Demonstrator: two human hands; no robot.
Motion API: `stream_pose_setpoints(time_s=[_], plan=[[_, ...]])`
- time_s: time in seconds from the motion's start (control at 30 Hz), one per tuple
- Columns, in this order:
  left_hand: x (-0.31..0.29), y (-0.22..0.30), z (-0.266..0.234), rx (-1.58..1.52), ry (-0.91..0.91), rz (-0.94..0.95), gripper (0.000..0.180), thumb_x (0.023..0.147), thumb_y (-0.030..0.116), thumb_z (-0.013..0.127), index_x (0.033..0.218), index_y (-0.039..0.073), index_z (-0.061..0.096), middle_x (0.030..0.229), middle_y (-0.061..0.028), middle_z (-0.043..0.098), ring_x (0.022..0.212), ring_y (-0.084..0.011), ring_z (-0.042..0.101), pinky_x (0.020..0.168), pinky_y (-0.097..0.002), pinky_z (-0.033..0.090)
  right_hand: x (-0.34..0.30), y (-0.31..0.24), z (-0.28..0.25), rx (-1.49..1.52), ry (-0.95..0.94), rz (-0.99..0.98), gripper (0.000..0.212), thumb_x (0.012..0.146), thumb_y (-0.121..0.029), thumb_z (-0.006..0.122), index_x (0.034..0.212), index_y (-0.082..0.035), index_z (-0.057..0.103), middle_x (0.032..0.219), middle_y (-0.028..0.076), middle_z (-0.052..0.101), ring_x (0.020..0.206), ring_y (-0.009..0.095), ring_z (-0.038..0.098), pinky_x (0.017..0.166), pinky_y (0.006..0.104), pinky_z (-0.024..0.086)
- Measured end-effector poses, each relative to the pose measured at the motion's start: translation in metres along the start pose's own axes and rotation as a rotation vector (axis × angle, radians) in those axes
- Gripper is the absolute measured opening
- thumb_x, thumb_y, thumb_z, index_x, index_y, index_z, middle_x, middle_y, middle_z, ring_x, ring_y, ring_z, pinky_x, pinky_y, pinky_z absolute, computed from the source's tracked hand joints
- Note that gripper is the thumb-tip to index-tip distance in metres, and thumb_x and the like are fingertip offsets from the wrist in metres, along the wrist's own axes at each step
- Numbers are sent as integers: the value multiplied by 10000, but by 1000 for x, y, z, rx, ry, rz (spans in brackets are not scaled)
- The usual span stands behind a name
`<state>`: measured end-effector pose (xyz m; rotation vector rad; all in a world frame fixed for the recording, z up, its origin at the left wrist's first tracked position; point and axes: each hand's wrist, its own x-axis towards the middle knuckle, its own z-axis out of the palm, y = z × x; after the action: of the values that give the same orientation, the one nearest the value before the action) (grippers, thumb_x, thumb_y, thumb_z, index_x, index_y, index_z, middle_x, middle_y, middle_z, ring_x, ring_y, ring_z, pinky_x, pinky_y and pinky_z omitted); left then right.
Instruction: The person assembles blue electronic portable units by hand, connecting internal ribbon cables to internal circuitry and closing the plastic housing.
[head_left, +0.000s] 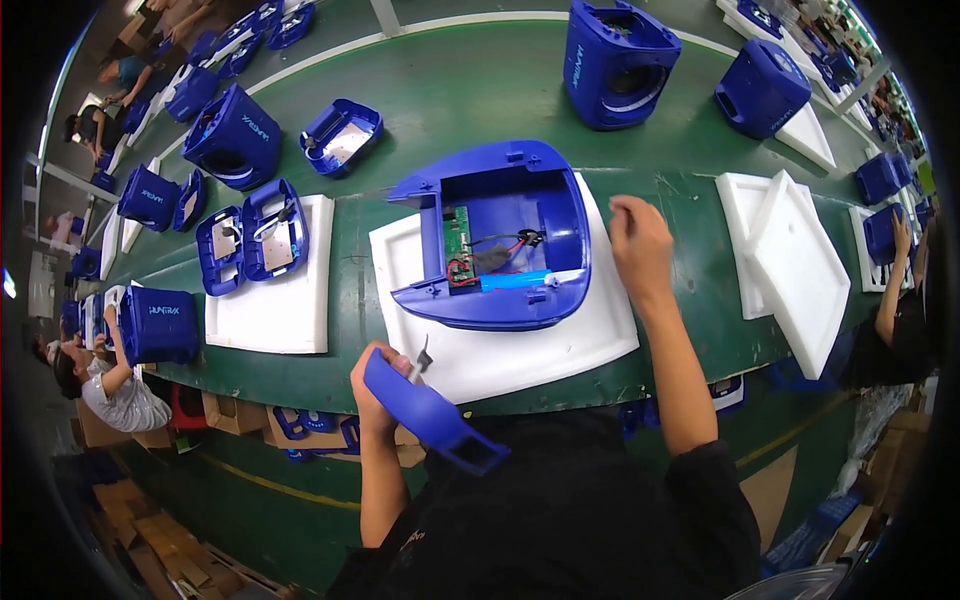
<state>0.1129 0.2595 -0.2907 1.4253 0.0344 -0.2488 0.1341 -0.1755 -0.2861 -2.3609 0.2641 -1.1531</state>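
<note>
My left hand (374, 392) is closed on a curved blue plastic cover (425, 412), held tilted above the table's front edge. The cover has a rectangular opening at its lower end, and a short lead with a dark connector (424, 360) sticks up from it. Beyond it, a large blue plastic housing (515, 306) lies open side up on a white foam pad (480, 368). Inside are a green circuit board (457, 232), a blue cylindrical battery (515, 281) and red and black wires. Right of the housing, apart from it, my right hand (640, 245) has curled fingers; their tips are hard to make out.
Two blue half-shells (273, 232) rest on a foam pad (265, 325) at left. Stacked foam trays (800, 260) lie at right. Blue housings (618, 70) and a blue shell (342, 138) stand farther back. Co-workers sit at both sides; one's hand (900, 240) is at far right.
</note>
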Motion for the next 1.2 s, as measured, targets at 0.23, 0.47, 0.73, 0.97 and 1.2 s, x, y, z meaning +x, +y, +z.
stream_pose_setpoints(time_s=[0.23,0.47,0.73,0.97,1.2], plan=[[-19,92,30,459,-312,548,260,862,71,927,819,50,672,681,-58,689,585,-154,660,553,-300,477,-80,-100,-91,843,-840,841,220,1117,-129,589,1213,-20,754,832,75,776,653,98,679,549,255,506],[-29,119,56,824,-546,897,198,812,81,908,825,88,711,712,-51,641,616,-255,666,540,-365,463,-112,-156,-60,1489,-1318,1186,441,1198,-232,575,1546,37,601,1241,177,801,903,133,744,734,242,576],[-75,123,56,989,-381,970,223,810,130,921,826,84,704,696,-31,590,615,-234,621,539,-371,430,-128,-164,-62,1328,-1292,1042,369,1134,-233,710,1418,2,727,1048,82,784,893,143,727,788,283,581],[-105,125,68,1097,-391,979,205,807,122,911,822,82,711,712,-42,608,629,-248,633,555,-391,452,-127,-159,-100,715,-1569,592,534,1188,-518,535,1279,-62,798,772,76,731,701,151,677,709,323,554],[-113,126,89,1093,-411,999,210,791,123,913,809,77,710,697,-52,628,623,-279,650,565,-409,482,-148,-138,-109,722,-1389,290,555,1148,-551,597,1073,-47,818,782,113,730,718,270,687,720,379,550]])
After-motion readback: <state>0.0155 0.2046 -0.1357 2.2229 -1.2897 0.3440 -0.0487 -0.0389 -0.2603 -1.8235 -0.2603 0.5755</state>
